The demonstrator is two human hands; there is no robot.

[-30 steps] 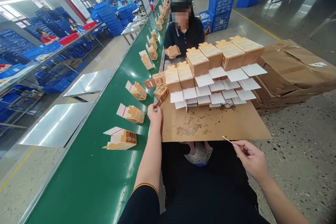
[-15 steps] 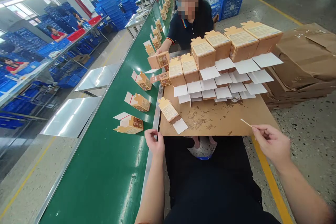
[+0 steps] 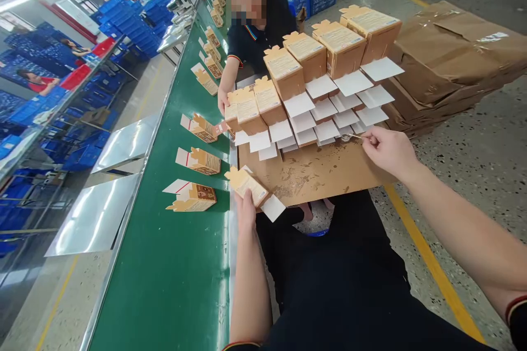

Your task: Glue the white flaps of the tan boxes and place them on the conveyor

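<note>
Gluing step: left hand (image 3: pixel 246 209) gripped tan open-flapped cardboard carton (image 3: pixel 247 186); right hand (image 3: pixel 387 149) pinched thin wooden stick (image 3: pixel 354 136) at small glue dish (image 3: pixel 345 137). Next likely needs careful dabbing on white flap (image 3: pixel 273 208).

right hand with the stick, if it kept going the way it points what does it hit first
The right hand points its thin stick left, toward the stacked boxes. The tip sits at a small dish on the cardboard sheet; next in line are the boxes' white flaps. Depth is unclear, so the dish is only likely.
</note>
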